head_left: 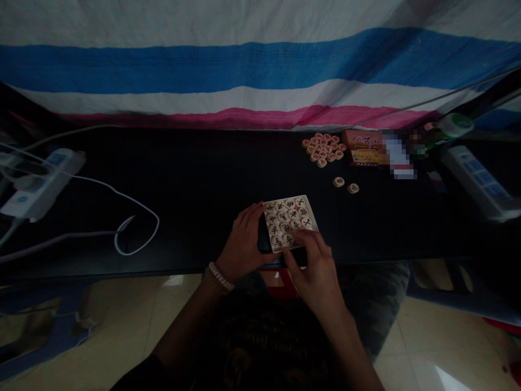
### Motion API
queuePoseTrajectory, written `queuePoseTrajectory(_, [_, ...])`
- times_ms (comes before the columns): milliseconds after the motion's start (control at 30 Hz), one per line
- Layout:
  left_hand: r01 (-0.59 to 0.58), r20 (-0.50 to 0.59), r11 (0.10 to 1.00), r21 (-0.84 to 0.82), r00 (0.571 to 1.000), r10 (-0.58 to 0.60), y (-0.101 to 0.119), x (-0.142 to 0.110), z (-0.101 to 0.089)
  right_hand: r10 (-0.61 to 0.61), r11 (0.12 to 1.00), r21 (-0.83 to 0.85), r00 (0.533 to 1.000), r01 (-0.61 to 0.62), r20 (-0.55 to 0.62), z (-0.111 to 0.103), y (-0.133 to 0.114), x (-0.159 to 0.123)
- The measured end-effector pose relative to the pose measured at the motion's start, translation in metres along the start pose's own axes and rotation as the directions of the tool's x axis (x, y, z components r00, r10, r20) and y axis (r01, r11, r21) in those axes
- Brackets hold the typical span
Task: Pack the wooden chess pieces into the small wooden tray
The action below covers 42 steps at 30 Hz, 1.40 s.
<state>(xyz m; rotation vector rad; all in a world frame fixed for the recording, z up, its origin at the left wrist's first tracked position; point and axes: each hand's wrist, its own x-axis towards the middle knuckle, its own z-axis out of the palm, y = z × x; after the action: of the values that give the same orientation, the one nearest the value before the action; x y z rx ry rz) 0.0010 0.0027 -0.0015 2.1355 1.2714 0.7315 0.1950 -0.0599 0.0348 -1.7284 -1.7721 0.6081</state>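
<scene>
White box (312,212), left side gripped by the left hand (241,247); the right hand (319,267) bends over its near-right corner, grip unclear. Two loose discs (338,182) lie beyond, rightward, nearer the right hand.

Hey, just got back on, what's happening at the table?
The left hand steadies a shallow white square tray of round wooden pieces with dark characters, while the right hand fingers its near edge. Two similar loose pieces lie beyond, near a cluster of red-marked round pieces and a reddish box.
</scene>
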Motion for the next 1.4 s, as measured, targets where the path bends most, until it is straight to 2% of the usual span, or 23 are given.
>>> queuePoseTrajectory(300, [0.001, 0.001, 1.0, 0.012, 1.0, -0.001, 0.001, 0.0, 0.0, -0.078, 0.997, -0.024, 0.997, 0.077, -0.004, -0.001, 0.004, -0.008])
queuePoseTrajectory(400, [0.006, 0.012, 1.0, 0.01, 1.0, -0.006, 0.001, 0.0, 0.0, -0.105, 0.994, -0.001, 0.991, 0.105, -0.088, -0.008, 0.015, -0.003])
queuePoseTrajectory(500, [0.025, 0.021, 1.0, 0.008, 0.999, -0.025, 0.002, 0.0, -0.001, -0.071, 0.997, -0.023, 0.966, 0.067, -0.248, -0.023, 0.043, 0.021])
queuePoseTrajectory(567, [0.035, 0.019, 0.999, 0.005, 0.999, -0.035, 0.002, 0.0, -0.001, -0.028, 0.997, -0.079, 0.941, 0.002, -0.337, -0.033, 0.068, 0.047])
queuePoseTrajectory(633, [0.032, 0.014, 0.999, -0.003, 0.999, -0.032, 0.002, -0.001, -0.001, -0.043, 0.986, -0.166, 0.923, -0.023, -0.383, -0.041, 0.092, 0.077])
queuePoseTrajectory(767, [0.035, 0.014, 0.999, -0.008, 0.999, -0.034, 0.001, -0.001, 0.0, -0.084, 0.931, -0.364, 0.953, -0.028, -0.29, -0.045, 0.122, 0.124])
queuePoseTrajectory(867, [0.033, 0.012, 0.999, -0.009, 0.999, -0.033, 0.001, -0.001, 0.0, -0.072, 0.908, -0.418, 0.967, -0.038, -0.244, -0.041, 0.125, 0.134])
queuePoseTrajectory(1000, [0.044, 0.012, 0.999, -0.006, 0.999, -0.044, 0.002, 0.0, -0.001, -0.107, 0.942, -0.335, 0.964, 0.02, -0.242, -0.039, 0.113, 0.115])
queuePoseTrajectory(1067, [0.055, 0.013, 0.999, -0.003, 0.998, -0.055, 0.002, -0.001, -0.001, -0.068, 0.979, -0.205, 0.957, 0.009, -0.283, -0.041, 0.099, 0.095])
queuePoseTrajectory(1133, [0.054, 0.017, 0.999, -0.001, 0.998, -0.054, 0.002, -0.001, -0.001, 0.021, 0.998, -0.043, 0.949, -0.036, -0.314, -0.043, 0.08, 0.071])
queuePoseTrajectory(1200, [0.043, 0.02, 0.999, 0.004, 0.999, -0.043, 0.002, 0.0, -0.001, 0.035, 0.998, 0.064, 0.966, -0.019, -0.257, -0.042, 0.059, 0.048])
queuePoseTrajectory(1300, [0.026, 0.019, 1.0, 0.013, 0.999, -0.026, 0.001, 0.0, -0.001, -0.028, 0.996, 0.075, 0.987, 0.041, -0.161, -0.034, 0.037, 0.022])
queuePoseTrajectory(1400, [0.026, 0.017, 1.0, 0.013, 1.0, -0.026, 0.0, 0.0, 0.0, -0.002, 0.999, 0.051, 0.99, 0.009, -0.143, -0.022, 0.032, 0.012])
